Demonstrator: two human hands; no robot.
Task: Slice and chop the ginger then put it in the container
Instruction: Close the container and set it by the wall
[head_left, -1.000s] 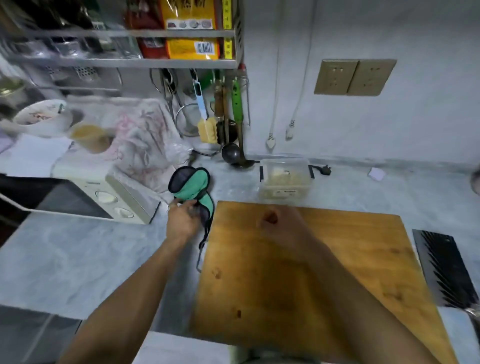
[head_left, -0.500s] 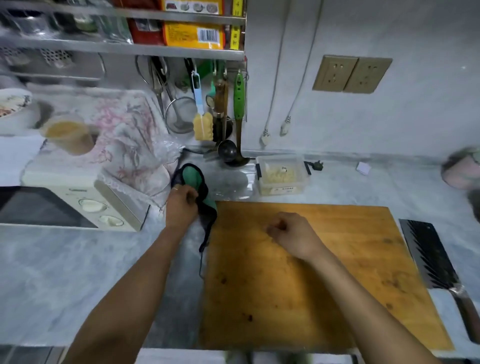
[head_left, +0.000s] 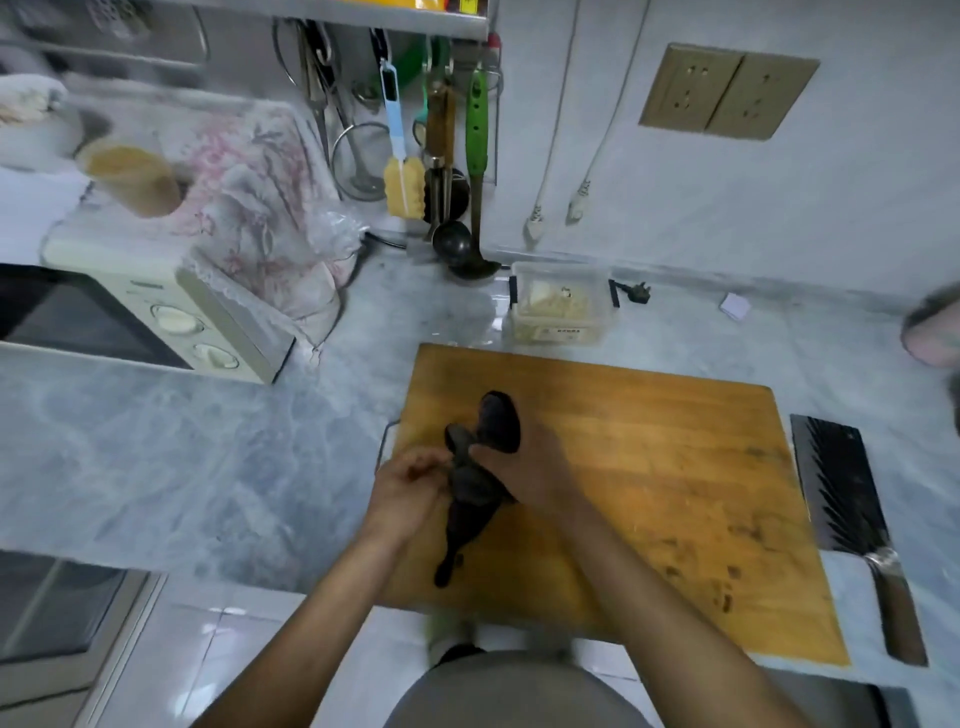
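Observation:
A wooden cutting board (head_left: 649, 467) lies on the marble counter. Over its left part my left hand (head_left: 408, 493) and my right hand (head_left: 530, 470) both grip a dark cloth pad (head_left: 480, 467), which hangs down between them. Behind the board stands a clear plastic container (head_left: 561, 306) holding pale chopped ginger. A cleaver (head_left: 852, 525) with a dark blade lies on the counter right of the board, handle toward me. No whole ginger shows on the board.
A cream microwave (head_left: 156, 306) draped with a floral cloth stands at the left. Ladles, a brush and utensils (head_left: 447, 156) hang from a rack at the back wall. A pink object (head_left: 932, 332) sits at the far right edge.
My left hand has carried the green-and-black pad from beside the microwave to over the board. My right hand has taken hold of it too. The camera has tilted downward.

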